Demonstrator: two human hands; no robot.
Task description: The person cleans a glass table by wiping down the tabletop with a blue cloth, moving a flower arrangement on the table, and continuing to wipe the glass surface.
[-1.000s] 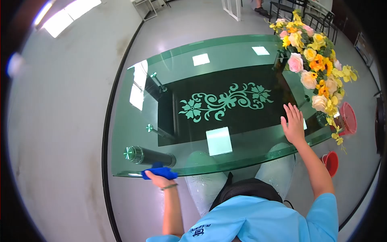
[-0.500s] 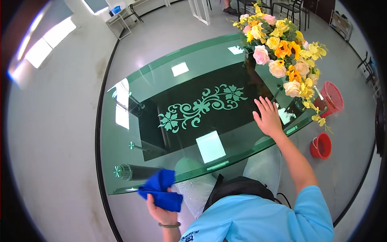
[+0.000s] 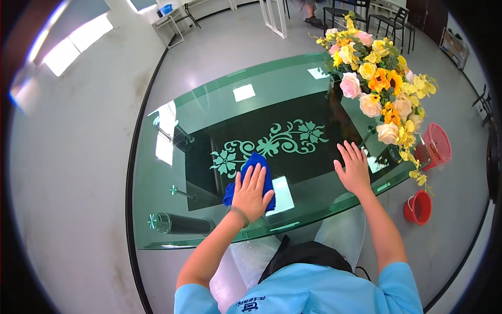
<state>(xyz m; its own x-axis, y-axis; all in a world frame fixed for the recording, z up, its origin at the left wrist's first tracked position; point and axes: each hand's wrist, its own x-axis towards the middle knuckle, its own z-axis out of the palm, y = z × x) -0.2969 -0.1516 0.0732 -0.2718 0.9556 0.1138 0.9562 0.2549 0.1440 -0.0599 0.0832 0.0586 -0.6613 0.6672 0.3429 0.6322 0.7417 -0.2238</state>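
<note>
My left hand (image 3: pixel 251 194) lies flat, fingers spread, on a blue cloth (image 3: pixel 265 181), pressing it onto the glass tabletop (image 3: pixel 157 201). Cloth and hand are just below the left end of a green floral pattern (image 3: pixel 269 146) on the dark centre panel. To the right, my right hand (image 3: pixel 355 171) holds nothing; its fingers are apart and it rests on the glass near the table's front right part. A bouquet of yellow, orange and pink flowers (image 3: pixel 384 78) stands on the right end of the table, beyond my right hand.
On the floor to the right are a red bucket (image 3: pixel 418 208) and a pink basket (image 3: pixel 437 146). Black chairs (image 3: pixel 389 21) stand at the back, near another person's leg and shoe (image 3: pixel 314 20). A small white table (image 3: pixel 168 23) is at the back left by the wall.
My left hand held the cloth at the front left edge; it has moved forward and right onto the glass, now flat over the cloth. My right hand remains on the tabletop.
</note>
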